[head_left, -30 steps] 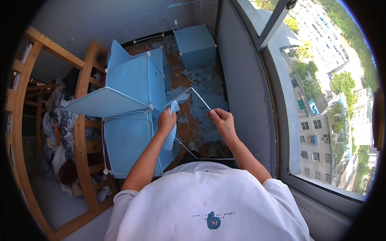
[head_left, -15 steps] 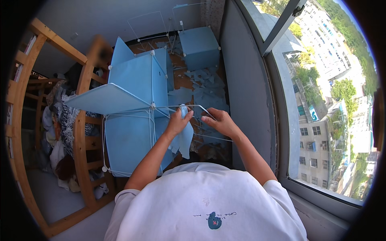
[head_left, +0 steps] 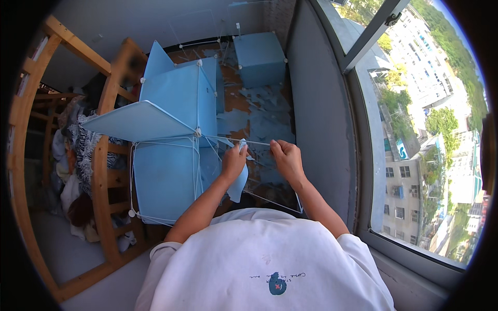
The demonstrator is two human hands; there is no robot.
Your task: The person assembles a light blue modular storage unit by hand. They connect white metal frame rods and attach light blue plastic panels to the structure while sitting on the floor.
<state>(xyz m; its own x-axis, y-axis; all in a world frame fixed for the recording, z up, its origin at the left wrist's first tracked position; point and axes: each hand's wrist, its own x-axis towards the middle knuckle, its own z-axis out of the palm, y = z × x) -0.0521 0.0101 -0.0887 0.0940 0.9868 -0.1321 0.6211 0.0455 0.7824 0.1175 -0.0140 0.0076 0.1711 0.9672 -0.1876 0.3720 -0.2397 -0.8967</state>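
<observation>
Cubes (head_left: pixel 163 179), blue, stand at nine o'clock. The left hand (head_left: pixel 234 161) is closed on a blue sheet (head_left: pixel 239 187), which hangs near six o'clock, beside the white frame (head_left: pixel 259 143). Blue scraps (head_left: pixel 270 122) lie at one o'clock. The right hand (head_left: pixel 287 159), at three o'clock, pinches the frame. The step seems to be peeling sheet from frame; next move probably needs firm right hold, steady left pull.
</observation>
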